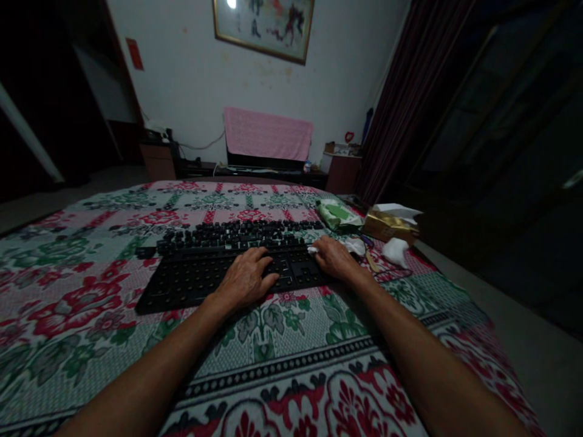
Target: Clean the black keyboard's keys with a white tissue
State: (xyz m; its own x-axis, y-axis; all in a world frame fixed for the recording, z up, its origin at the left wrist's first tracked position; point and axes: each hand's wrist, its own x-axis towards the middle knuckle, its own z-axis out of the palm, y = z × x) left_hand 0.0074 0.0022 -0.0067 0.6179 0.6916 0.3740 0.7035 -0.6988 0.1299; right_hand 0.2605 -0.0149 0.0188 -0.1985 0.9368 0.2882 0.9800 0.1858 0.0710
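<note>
A black keyboard (182, 282) with its keycaps taken off lies in front of me, rows of small round switch stems bare. My left hand (246, 278) rests on its middle, fingers spread, the thumb apart and pointing right. At the keyboard's upper right, my right hand (336, 258) pinches a small white tissue (312, 249) against the key area. Part of the tissue is hidden by the fingers. Many loose black keycaps (237, 232) lie in a heap along the keyboard's far edge.
Right of the keyboard are a green-and-white wipes pack (337, 213), a gold tissue box (387, 226), a crumpled tissue (395, 250) and a thin tan tool (372, 262). A floral tablecloth (273, 358) covers the table. Beyond it stands a low cabinet with a pink-covered screen (268, 133).
</note>
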